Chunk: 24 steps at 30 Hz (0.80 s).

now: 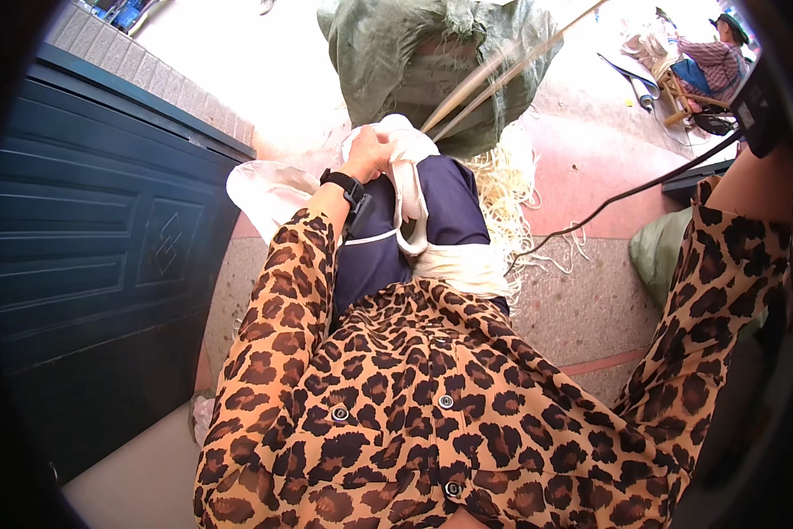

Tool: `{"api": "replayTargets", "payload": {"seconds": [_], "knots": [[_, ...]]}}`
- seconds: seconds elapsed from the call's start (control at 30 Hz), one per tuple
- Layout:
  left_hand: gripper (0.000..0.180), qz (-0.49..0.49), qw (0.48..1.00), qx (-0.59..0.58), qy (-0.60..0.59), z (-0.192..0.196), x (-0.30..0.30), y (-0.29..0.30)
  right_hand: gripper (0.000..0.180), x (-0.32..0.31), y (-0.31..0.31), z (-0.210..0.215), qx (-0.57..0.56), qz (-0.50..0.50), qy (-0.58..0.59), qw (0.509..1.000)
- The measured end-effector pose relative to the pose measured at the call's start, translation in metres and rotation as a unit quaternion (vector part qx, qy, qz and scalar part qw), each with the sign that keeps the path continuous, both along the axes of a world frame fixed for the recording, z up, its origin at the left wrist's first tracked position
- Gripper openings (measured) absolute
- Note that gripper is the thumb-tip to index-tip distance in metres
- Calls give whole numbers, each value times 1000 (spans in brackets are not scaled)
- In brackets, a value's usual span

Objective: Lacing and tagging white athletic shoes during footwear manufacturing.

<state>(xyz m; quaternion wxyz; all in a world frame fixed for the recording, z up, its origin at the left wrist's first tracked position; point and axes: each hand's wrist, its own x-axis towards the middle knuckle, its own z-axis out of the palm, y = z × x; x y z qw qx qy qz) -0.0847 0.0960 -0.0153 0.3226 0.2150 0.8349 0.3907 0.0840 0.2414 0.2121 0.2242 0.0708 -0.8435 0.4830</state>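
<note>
My left hand (367, 154), with a black watch on the wrist, is closed on a white cloth (432, 256) draped over my knee and dark blue trousers. Long pale cane strips (493, 75) run from just beside that hand up toward the far right. My right arm in a leopard-print sleeve (723, 264) is raised at the right edge. Its bare forearm reaches a black device (761, 106) at the rim, and the hand itself is hidden there.
A dark panelled door (105, 238) stands close on my left. A stuffed green sack (414, 62) sits ahead, with pale shavings (511, 189) on the floor beside it. A black cable (617, 198) hangs across the right. Another person (718, 57) sits far right.
</note>
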Motion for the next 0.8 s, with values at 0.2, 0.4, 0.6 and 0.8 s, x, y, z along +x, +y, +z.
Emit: {"api": "replayTargets", "payload": {"seconds": [0.2,0.4,0.6,0.8], "knots": [[50,19,1000,-1,-15,-8,4,-3,24,12,10,-6,-77,-37,7,996],[49,-146,951,6,274,11,-17,13,28,5,30,10,-139,-64,44,987],[33,-474,868,147,-8,87,30,48,32,36,65,79,-121,-137,132,974],[24,-353,921,126,110,100,34,11,24,73,71,153,-34,-148,239,959]]}}
